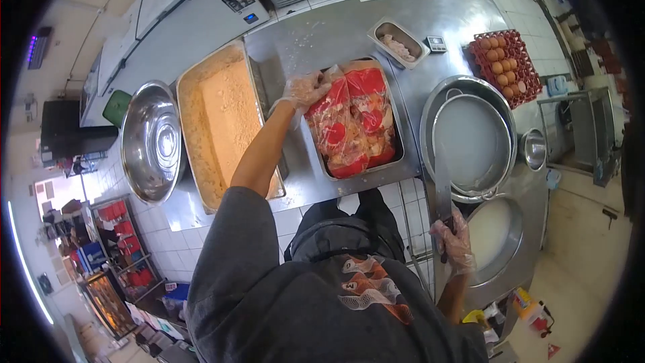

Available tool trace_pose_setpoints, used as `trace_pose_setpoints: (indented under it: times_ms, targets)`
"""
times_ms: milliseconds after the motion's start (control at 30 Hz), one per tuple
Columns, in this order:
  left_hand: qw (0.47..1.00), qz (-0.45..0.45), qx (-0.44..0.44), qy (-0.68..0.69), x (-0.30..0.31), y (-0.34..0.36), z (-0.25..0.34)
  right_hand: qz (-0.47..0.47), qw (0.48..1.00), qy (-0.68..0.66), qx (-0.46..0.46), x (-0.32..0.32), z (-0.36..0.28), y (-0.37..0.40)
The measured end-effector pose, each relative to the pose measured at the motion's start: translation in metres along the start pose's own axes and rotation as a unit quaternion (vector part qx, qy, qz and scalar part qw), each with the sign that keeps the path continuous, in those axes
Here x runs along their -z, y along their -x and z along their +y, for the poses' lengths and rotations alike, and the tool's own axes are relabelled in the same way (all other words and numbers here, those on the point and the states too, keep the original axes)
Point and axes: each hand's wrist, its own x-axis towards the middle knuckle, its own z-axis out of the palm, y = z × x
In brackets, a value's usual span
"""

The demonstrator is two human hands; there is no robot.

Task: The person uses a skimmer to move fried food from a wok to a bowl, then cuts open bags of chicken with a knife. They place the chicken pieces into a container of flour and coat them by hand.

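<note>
Here's the left hand (306, 91), in a clear glove, closed on the far left corner of the plastic bag (353, 117) of raw meat. That bag sits in a metal tray (401, 154) on the tabletop (302, 185), right in front of the body, its long axis running roughly away from the person. Over on the right, the right hand (455, 238) is wrapped around the handle of a knife (442, 185), blade pointing away from the body, near the rim of the big steel bowl (428, 111). So the bag lies to the left of the knife and farther forward than the right hand; blade and bag run nearly parallel, well apart. Left hand's clearly the nearer one, right at the bag's edge.
</note>
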Motion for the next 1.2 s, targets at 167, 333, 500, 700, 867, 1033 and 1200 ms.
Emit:
trace_pose_setpoints:
  times_ms: [167, 333, 500, 700, 867, 1033, 1200]
  targets:
    - [0.995, 0.043, -0.09, 0.03, 0.004, 0.004, -0.002, 0.045, 0.999, -0.01, 0.004, -0.024, 0.017, 0.02]
    - [0.99, 0.061, -0.107, 0.072, 0.024, 0.031, 0.016, 0.08, 0.995, -0.002, 0.055, -0.056, 0.029, 0.03]
    - [0.972, 0.027, -0.153, 0.174, 0.075, 0.046, 0.068, 0.054, 0.996, 0.007, 0.07, -0.078, 0.023, 0.04]
    - [0.966, -0.019, -0.193, 0.169, 0.133, 0.065, 0.14, 0.049, 0.997, -0.012, 0.051, -0.081, 0.034, 0.036]
    - [0.96, -0.008, -0.189, 0.206, 0.171, 0.09, 0.171, 0.048, 0.995, -0.018, 0.083, -0.08, 0.037, 0.034]
    - [0.954, 0.058, -0.096, 0.279, 0.179, 0.101, 0.183, 0.05, 0.996, 0.003, 0.08, -0.065, 0.046, 0.016]
    - [0.978, 0.086, -0.072, 0.174, 0.123, 0.084, 0.169, 0.048, 0.997, 0.042, 0.043, -0.062, 0.029, 0.007]
